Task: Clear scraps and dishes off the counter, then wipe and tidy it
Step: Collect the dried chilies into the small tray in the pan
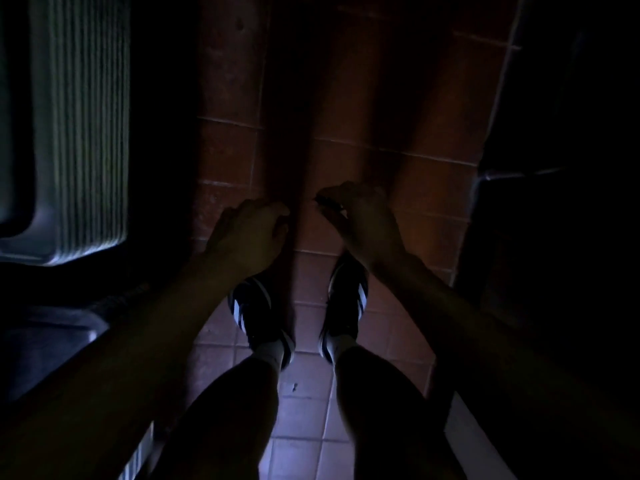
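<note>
**Two hands held out over a dim tiled floor**

Two bare forearms reach forward and down in very poor light, with the view aimed almost straight at the floor. At the far left a ribbed metal draining board (pixel 86 126) catches a faint sheen, its raised rim curving round at the near corner; beside it, at the left edge, a darker hollow looks like a sink basin, though the gloom hides its inside. Below that lies a dark counter edge (pixel 52 327), and nothing on it can be made out, neither scraps nor dishes.

The left hand (pixel 247 233) hangs above the floor with its back to the camera and its fingers curled loosely under; whether they close on anything cannot be told. Beneath the wrist sits the left shoe (pixel 258 317), dark with pale stripes, planted on the reddish floor tiles (pixel 225 157) with their light grout lines.

A narrow gap separates the hands; they do not touch. The right hand (pixel 356 216) is also curled, thumb and fingers drawn together at the tips around something small and dark with a pale glint, too dim to identify. Under its wrist stands the right shoe (pixel 346 306), striped like the other.

At the far right a large dark shape (pixel 554 202) fills the edge, with one faint horizontal line across it; what it is cannot be told.
</note>
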`<control>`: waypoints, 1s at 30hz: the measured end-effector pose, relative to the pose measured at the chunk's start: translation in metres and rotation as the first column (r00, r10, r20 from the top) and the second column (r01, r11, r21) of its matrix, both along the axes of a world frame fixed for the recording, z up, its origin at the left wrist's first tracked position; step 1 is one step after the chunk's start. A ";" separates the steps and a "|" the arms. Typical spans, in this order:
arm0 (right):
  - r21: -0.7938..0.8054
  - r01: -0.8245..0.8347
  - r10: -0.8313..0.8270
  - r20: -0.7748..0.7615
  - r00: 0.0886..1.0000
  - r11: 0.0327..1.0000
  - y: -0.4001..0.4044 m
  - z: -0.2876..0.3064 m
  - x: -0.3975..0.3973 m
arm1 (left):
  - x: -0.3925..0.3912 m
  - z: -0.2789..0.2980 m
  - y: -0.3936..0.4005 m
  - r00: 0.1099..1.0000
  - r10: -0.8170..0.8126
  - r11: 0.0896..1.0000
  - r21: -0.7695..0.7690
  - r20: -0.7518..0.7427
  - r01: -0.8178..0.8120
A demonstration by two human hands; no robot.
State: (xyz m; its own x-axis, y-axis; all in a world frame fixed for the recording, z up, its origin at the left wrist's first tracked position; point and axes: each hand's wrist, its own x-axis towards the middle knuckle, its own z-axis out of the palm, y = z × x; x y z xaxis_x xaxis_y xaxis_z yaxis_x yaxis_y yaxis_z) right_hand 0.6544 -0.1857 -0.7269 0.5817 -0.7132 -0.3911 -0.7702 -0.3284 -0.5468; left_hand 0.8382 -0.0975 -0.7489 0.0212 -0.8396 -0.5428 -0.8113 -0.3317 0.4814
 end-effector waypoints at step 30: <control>-0.409 0.777 -0.764 0.242 0.598 0.478 0.118 0.544 -0.161 | -0.141 0.538 -0.075 0.783 -0.614 0.731 -0.300 0.104 0.613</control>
State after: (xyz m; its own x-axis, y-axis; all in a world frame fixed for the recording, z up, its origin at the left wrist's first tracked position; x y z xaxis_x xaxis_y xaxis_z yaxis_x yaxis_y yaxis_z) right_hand 0.4938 -0.0678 -0.1826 -0.2834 -0.9550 0.0882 -0.8230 0.1949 -0.5336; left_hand 0.6970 -0.1724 -0.2112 -0.5567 -0.7889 -0.2602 -0.7863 0.3992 0.4716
